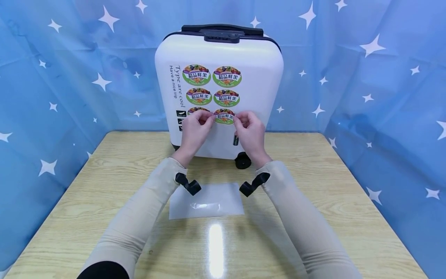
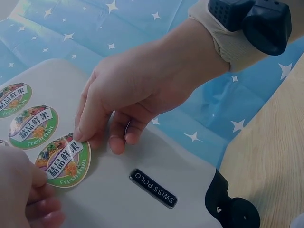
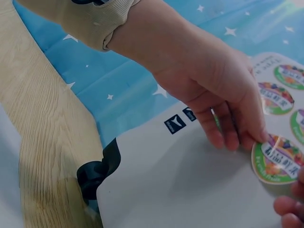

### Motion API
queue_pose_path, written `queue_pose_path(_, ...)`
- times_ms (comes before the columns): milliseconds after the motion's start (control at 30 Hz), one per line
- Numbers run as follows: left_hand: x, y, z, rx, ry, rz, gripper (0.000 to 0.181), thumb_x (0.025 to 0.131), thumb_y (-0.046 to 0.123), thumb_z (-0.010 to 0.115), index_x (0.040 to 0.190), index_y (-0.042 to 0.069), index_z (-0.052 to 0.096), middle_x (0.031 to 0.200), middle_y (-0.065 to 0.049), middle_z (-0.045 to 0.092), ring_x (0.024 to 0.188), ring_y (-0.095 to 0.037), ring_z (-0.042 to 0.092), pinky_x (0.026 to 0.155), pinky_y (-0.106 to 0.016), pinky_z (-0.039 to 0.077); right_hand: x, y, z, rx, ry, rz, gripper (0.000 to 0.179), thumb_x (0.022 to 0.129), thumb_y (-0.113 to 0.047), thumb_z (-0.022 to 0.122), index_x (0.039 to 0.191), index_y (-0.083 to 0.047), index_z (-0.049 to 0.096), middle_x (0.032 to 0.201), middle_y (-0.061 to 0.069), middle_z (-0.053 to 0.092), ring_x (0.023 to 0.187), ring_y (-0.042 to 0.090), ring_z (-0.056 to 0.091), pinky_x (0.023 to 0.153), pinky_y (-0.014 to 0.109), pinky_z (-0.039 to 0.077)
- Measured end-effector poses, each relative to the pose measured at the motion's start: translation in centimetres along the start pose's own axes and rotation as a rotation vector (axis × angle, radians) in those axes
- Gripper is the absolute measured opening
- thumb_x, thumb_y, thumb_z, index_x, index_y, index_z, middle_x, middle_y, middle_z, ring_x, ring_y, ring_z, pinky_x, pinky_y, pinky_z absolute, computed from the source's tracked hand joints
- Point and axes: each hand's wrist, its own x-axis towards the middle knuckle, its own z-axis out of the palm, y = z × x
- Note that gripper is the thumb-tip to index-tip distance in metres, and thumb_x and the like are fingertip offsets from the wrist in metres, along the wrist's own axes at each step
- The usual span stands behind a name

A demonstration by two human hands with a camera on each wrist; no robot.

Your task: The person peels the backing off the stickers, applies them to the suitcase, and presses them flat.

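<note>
A white hard-shell suitcase (image 1: 254, 77) stands upright on the wooden table (image 1: 331, 201), with several round fruit stickers in two columns on its front. My left hand (image 1: 208, 118) and right hand (image 1: 239, 119) each pinch one edge of the lowest right sticker (image 1: 224, 116), holding it against the shell. In the left wrist view the sticker (image 2: 64, 161) has my right index fingertip on its upper edge and my left thumb on its lower-left edge. The right wrist view shows the sticker (image 3: 278, 164) slightly lifted, with a shadow under it.
A clear, glossy backing sheet (image 1: 207, 201) lies flat on the table between my forearms. The suitcase's black wheel (image 1: 242, 161) rests on the tabletop. A blue cloth with white stars (image 1: 366, 77) closes in the back and both sides.
</note>
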Motion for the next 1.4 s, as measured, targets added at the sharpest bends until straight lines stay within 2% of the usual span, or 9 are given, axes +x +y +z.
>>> queue_pose_path(267,0.2,0.2,0.2,0.035,0.024,0.02,0.013,0.087,0.015,0.066,0.086,0.002,0.067,0.078,-0.006,0.065,0.067,-0.014,0.056,0.059,-0.024,0.045,0.1,-0.5,0.5,-0.108,0.062,-0.021,0.009,0.089,-0.01,0.06,0.087,-0.001,0.062,0.075,0.008,0.061,0.063,0.016,0.053,0.055,0.024,0.044)
queue_pose_path(400,0.1,0.3,0.3,0.069,0.026,0.013,0.013,0.087,0.015,0.065,0.085,0.002,0.066,0.077,-0.006,0.064,0.067,-0.014,0.056,0.058,-0.024,0.045,0.1,-0.7,0.7,-0.161,0.079,-0.021,0.008,0.089,-0.009,0.059,0.087,-0.001,0.063,0.075,0.007,0.063,0.063,0.016,0.055,0.056,0.025,0.045)
queue_pose_path(800,0.2,0.7,0.1,0.135,0.04,-0.061,0.019,0.086,0.023,0.067,0.083,0.004,0.065,0.074,-0.004,0.063,0.063,-0.014,0.055,0.055,-0.025,0.044,0.0,-0.8,0.9,-0.309,0.134,-0.056,0.011,0.089,-0.012,0.06,0.087,-0.002,0.06,0.077,0.008,0.063,0.066,0.016,0.058,0.058,0.028,0.047)
queue_pose_path(1167,-0.1,-0.1,-0.6,0.201,0.055,-0.053,0.025,0.085,0.028,0.069,0.081,0.005,0.063,0.073,-0.004,0.062,0.063,-0.014,0.054,0.055,-0.026,0.044,-0.4,0.2,0.3,-0.319,0.137,0.01,0.03,0.09,-0.032,0.062,0.078,-0.005,0.061,0.069,0.005,0.062,0.058,0.016,0.055,0.051,0.028,0.042)
queue_pose_path(1400,-0.5,-0.2,-0.8,0.197,0.041,-0.068,0.025,0.085,0.029,0.068,0.08,0.005,0.063,0.072,-0.004,0.062,0.062,-0.015,0.054,0.054,-0.026,0.043,-0.7,0.3,0.3,-0.339,0.105,0.04,0.03,0.089,-0.032,0.062,0.075,-0.006,0.063,0.066,0.004,0.061,0.053,0.015,0.053,0.047,0.029,0.041)
